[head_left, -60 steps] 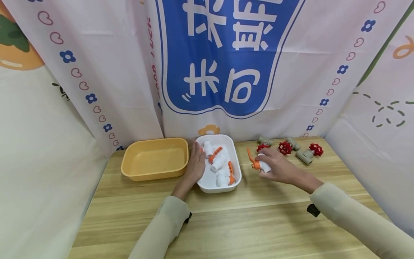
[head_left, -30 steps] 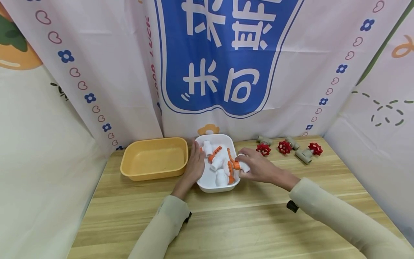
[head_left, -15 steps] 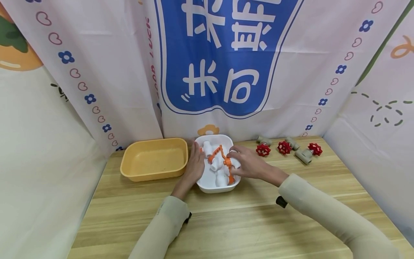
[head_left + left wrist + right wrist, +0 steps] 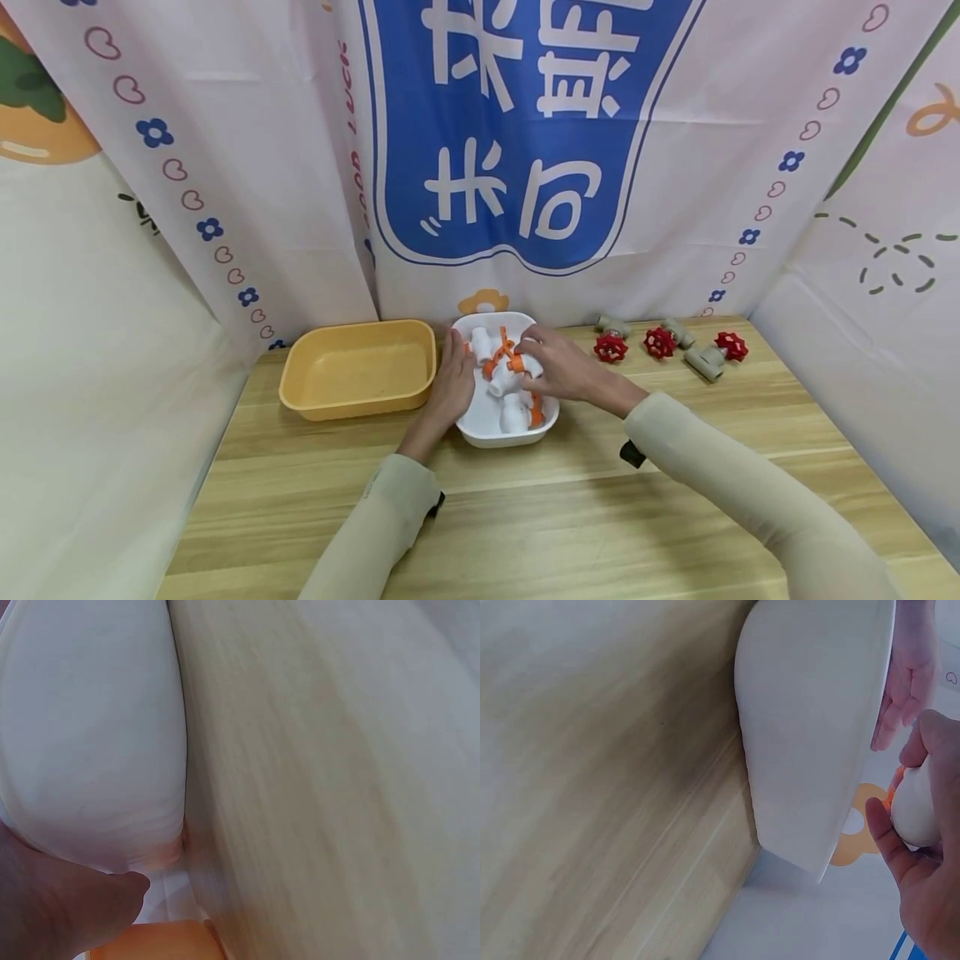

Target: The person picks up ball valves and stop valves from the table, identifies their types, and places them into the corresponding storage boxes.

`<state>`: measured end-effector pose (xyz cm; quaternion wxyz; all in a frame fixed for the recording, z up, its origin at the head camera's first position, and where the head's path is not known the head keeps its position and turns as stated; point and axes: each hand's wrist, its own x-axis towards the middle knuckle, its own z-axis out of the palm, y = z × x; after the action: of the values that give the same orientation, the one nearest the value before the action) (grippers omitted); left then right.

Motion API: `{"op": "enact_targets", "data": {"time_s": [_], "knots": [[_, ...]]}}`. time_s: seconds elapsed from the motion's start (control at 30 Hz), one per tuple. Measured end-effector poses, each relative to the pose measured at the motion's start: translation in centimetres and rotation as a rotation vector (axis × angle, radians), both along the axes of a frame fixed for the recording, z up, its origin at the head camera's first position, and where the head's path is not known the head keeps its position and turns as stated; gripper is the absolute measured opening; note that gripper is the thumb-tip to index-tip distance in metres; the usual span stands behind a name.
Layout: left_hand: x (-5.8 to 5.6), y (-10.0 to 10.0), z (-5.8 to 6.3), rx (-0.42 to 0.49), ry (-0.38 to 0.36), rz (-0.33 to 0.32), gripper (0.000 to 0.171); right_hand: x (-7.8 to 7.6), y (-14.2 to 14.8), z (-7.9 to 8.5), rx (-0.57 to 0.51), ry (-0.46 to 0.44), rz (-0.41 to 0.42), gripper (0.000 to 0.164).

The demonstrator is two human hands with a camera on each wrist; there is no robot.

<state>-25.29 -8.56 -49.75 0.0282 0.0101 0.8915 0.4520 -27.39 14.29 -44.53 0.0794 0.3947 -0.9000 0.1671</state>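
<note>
My right hand (image 4: 562, 367) pinches a white ball valve (image 4: 531, 365) with an orange lever, over the right part of a white plastic tub (image 4: 501, 441). In the right wrist view, the thumb and fingers curl round the valve's white body (image 4: 915, 811) above the rim. Several similar white valves lie in the tub, among them one at the front (image 4: 513, 414) and one at the back left (image 4: 482, 345). My left hand (image 4: 452, 385) rests along the tub's left side with its fingers extended. In the left wrist view, its thumb (image 4: 75, 904) lies by the tub wall (image 4: 97, 735).
A yellow tub (image 4: 358, 409) stands left of my left hand. Toward the back right lie three grey-green valves with red handwheels: one on the left (image 4: 611, 347), one in the middle (image 4: 661, 342), one on the right (image 4: 705, 362). A printed curtain (image 4: 502, 283) hangs behind the wooden table (image 4: 525, 525).
My right hand has carried the ball valve leftward from the table, beside the tub, to over the valves inside it. The left hand has stayed at the tub's left side.
</note>
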Motion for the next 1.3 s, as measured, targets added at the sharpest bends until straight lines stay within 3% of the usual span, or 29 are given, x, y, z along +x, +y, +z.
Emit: {"op": "enact_targets", "data": {"time_s": [0.8, 1.3], "knots": [[-0.1, -0.1, 0.0, -0.023, 0.017, -0.011, 0.068, -3.1, -2.6, -0.3, 0.063, -0.018, -0.008, 0.042], [0.0, -0.2, 0.2, -0.007, 0.016, -0.011, 0.068, -4.1, -3.7, -0.6, 0.195, -0.007, -0.064, 0.045]]}}
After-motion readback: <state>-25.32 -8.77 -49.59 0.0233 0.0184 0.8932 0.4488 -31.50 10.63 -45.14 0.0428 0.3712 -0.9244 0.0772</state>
